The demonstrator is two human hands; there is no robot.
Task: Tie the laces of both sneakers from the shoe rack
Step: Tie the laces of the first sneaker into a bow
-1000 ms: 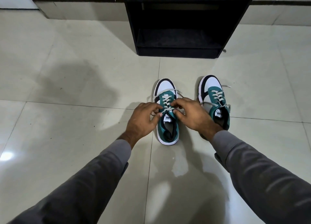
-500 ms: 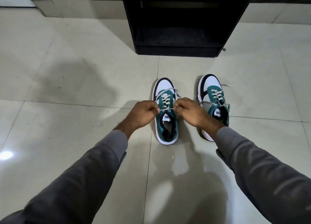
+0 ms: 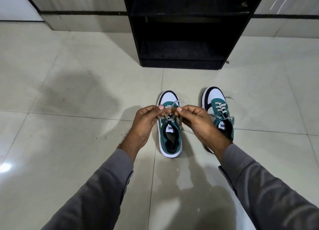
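Tiled floor [image 3: 69,143]: two sneakers [image 3: 170,134], two hands [image 3: 172,121], one rack [image 3: 186,31].

Single view: head cam, wide-angle, looking fwd and steeply down at tiled floor [image 3: 51,143]. Close range, both forearms enter from 5 and 7 o'clock. Shoe rack [image 3: 186,31] at 12 o'clock, top cropped. No 2nd view, so no overlap.

Two sneakers sit side by side mid-frame on the floor [image 3: 69,143], left sneaker [image 3: 170,136] just left of the right sneaker [image 3: 218,112]. Shoe rack [image 3: 186,29] sits above them at top center. Both hands, left hand [image 3: 146,121] and right hand [image 3: 198,122], are over the left one's laces [image 3: 168,116].
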